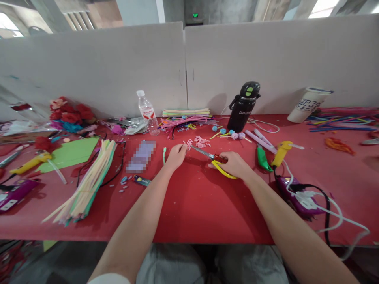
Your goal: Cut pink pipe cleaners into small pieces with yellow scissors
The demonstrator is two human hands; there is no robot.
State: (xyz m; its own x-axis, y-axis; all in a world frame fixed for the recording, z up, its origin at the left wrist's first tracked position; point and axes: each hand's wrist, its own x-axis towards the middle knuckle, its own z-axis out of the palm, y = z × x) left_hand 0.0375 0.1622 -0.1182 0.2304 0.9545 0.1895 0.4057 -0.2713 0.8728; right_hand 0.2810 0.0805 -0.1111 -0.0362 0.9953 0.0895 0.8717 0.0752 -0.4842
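My right hand (233,163) grips scissors (217,161) with red and yellow handles. Their blades point up and left, toward a heap of short pink pieces (201,141) that look like cut pipe cleaner. My left hand (177,156) is closed in a pinch beside that heap, just left of the blade tips. Whatever its fingertips hold is too small to make out. Close to my left wrist lies a short pale green stem (164,155). Several blue and yellow pipe-cleaner flowers (222,131) rest behind the scissors.
A bundle of cream and green pipe cleaners (89,181) lies left. Behind stand a plastic bottle (148,112), a black flask (243,107) and a tilted white cup (308,105). At right, a yellow glue gun (281,154) sits by a purple power strip (296,197) with trailing cords.
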